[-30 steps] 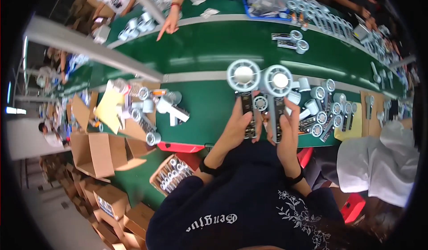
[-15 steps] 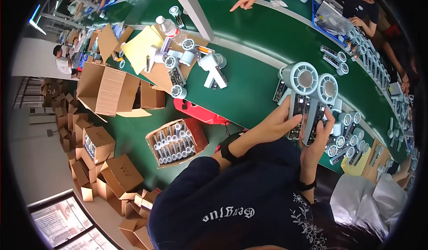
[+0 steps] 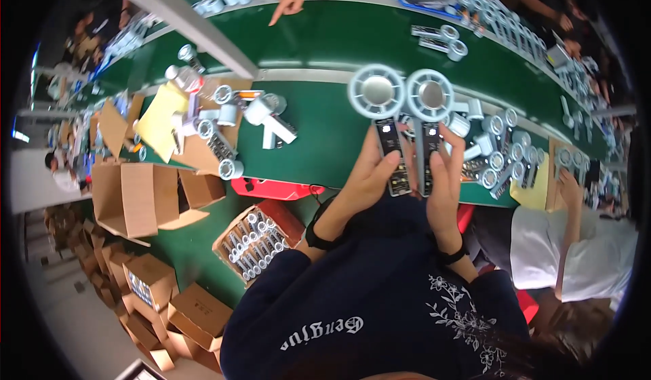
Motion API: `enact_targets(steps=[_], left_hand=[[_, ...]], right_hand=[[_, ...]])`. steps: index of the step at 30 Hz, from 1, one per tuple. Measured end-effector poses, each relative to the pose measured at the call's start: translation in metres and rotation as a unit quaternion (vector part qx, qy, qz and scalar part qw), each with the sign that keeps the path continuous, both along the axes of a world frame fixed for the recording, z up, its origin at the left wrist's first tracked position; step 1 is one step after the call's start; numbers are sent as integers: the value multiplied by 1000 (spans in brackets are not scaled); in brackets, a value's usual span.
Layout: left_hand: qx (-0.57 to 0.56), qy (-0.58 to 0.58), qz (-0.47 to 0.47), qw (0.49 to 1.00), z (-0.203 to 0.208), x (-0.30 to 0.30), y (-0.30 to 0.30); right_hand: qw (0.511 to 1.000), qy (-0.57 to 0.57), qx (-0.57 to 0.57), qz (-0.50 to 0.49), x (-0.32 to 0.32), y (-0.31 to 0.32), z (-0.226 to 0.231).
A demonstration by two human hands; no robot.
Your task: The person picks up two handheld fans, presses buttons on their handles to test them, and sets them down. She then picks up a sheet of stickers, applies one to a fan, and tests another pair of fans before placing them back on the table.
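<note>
My left hand [image 3: 370,175] grips the handle of a pale blue unit shaped like a small hair dryer [image 3: 375,94]. It has a round slotted head with a silver disc and a black circuit board bare along its handle. A matching hair-dryer-shaped unit [image 3: 430,96] is in my right hand [image 3: 442,180], thumb on the board. Both are upright side by side in front of my chest, heads away from me. More such units [image 3: 498,156] lie heaped on the green bench to the right of my hands.
Loose units [image 3: 218,143], cardboard and a plastic bottle [image 3: 184,78] lie on the bench's left. Opened cartons [image 3: 139,197] and a box of units [image 3: 254,244] stand beyond its edge. A metal post [image 3: 183,21] rises ahead. A co-worker's hand [image 3: 291,0] points across the belt; another person [image 3: 569,244] sits at right.
My view has turned to the right, so the bench shifts left in it. Both held units have come apart a little and now stand more upright, discs facing me.
</note>
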State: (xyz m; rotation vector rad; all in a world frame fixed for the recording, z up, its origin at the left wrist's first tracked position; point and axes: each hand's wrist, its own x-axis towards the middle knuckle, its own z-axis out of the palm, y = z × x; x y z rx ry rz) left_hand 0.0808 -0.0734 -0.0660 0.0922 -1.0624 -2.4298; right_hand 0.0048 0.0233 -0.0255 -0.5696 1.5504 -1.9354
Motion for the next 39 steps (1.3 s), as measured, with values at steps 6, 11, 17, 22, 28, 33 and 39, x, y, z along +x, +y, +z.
enact_targets(steps=[6, 11, 17, 22, 28, 33, 39], left_hand=[[-34, 15, 3, 999, 1, -1, -6], [-24, -12, -38, 999, -8, 4, -7], [-41, -18, -6, 999, -1, 3, -7], [-59, -43, 39, 997, -3, 2, -3], [-102, -75, 54, 991, 3, 0, -3], [-103, -63, 48, 991, 1, -1, -4], [-87, -44, 6, 995, 4, -1, -8]], right_hand=[[997, 76, -3, 10, -1, -2, -16], [999, 23, 1, 33, 0, 8, -10], [998, 49, -7, 26, -1, 2, -10], [999, 6, -25, 47, 0, 2, -6], [998, -19, -29, 47, 0, 0, -6], [999, 21, -38, 19, 1, -2, -12], [999, 17, -31, 25, -1, -1, -8]])
